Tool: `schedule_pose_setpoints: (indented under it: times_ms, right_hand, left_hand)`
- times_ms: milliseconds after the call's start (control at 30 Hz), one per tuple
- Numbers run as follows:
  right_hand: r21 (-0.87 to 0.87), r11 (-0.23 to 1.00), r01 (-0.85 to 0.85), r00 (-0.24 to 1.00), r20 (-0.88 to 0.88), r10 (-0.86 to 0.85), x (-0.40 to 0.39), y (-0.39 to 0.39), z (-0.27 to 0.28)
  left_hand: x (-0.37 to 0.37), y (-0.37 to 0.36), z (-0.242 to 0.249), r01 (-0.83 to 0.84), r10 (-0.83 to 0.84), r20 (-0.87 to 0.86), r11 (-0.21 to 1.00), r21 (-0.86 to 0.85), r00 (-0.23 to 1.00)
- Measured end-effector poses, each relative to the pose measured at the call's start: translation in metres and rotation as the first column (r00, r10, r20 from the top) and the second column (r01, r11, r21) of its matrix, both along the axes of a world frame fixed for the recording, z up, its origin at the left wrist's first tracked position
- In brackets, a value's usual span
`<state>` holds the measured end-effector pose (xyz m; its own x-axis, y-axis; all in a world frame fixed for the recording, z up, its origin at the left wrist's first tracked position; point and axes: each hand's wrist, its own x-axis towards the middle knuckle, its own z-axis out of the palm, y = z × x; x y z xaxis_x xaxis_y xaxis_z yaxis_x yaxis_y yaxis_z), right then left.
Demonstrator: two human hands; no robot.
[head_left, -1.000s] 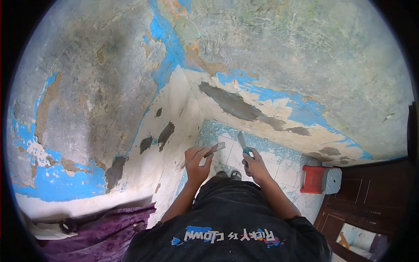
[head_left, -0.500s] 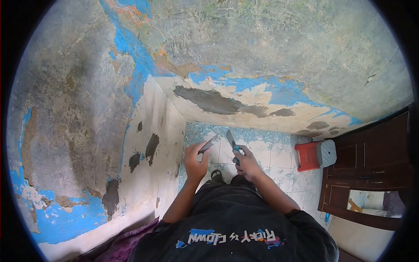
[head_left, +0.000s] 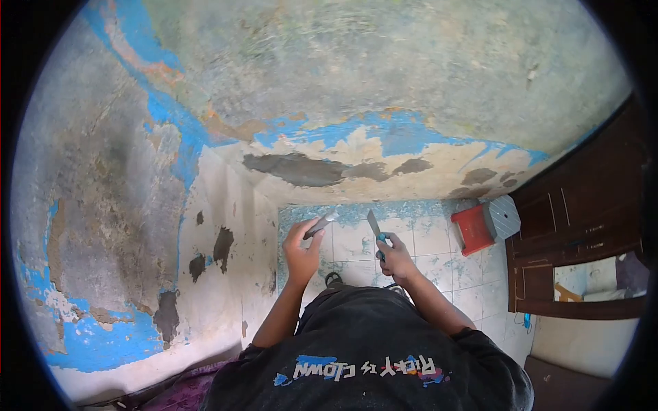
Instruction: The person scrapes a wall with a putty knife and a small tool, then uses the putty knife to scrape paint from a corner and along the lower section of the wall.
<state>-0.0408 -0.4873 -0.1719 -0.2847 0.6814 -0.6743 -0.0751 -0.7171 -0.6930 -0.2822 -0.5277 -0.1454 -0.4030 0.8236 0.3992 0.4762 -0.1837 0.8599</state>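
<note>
My left hand (head_left: 303,255) is closed around a narrow grey tool (head_left: 321,225) with a bright, pale tip, pointing up and right. The fingers cover part of it, and its exact kind cannot be made out. In my right hand (head_left: 395,257) is a scraper (head_left: 374,225) with a teal handle and a thin grey blade, its tip pointing up towards the wall. Both tools are held above the tiled floor, apart from each other and from the peeling back wall (head_left: 301,194).
Paint flakes lie over the white floor tiles (head_left: 353,240). A red stool with a grey top (head_left: 473,231) stands on the right, beside a dark wooden cabinet (head_left: 541,212). The left wall (head_left: 103,171) has bare plaster and blue paint. Purple cloth (head_left: 185,397) lies lower left.
The two hands and their tools have drifted apart slightly, the right hand moving a little to the right. The view has turned, shifting walls and stool leftwards.
</note>
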Motion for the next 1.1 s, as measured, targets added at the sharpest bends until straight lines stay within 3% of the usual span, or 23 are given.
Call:
schedule_pose_setpoints:
  times_ms: [100,233,533,600,833,1100]
  right_hand:
    - [-0.027,1.000,0.014,0.998,0.053,-0.012,0.064,-0.016,0.001]
    - [-0.074,0.979,0.191,0.980,0.068,-0.186,0.144,-0.030,-0.012]
    - [-0.103,0.935,0.339,0.933,-0.095,-0.348,0.258,-0.020,-0.019]
    - [-0.099,0.925,0.368,0.919,-0.115,-0.378,0.280,-0.013,-0.016]
    - [-0.197,0.872,0.449,0.860,-0.170,-0.481,0.303,-0.004,-0.041]
    - [-0.231,0.823,0.519,0.814,-0.160,-0.559,0.339,0.060,-0.039]
  left_hand:
    - [0.033,0.011,-0.001,-0.059,0.059,0.028,0.998,0.013,0.998]
    - [0.084,0.026,-0.002,-0.010,0.010,-0.006,1.000,-0.007,1.000]
    - [0.207,0.043,-0.014,0.096,-0.096,0.007,0.995,0.001,0.995]
    - [0.229,0.047,-0.011,0.141,-0.143,-0.060,0.989,-0.040,0.988]
    - [0.255,0.083,-0.018,0.222,-0.236,-0.074,0.961,-0.167,0.969]
    - [0.308,0.179,-0.017,0.338,-0.348,-0.072,0.934,-0.116,0.935]
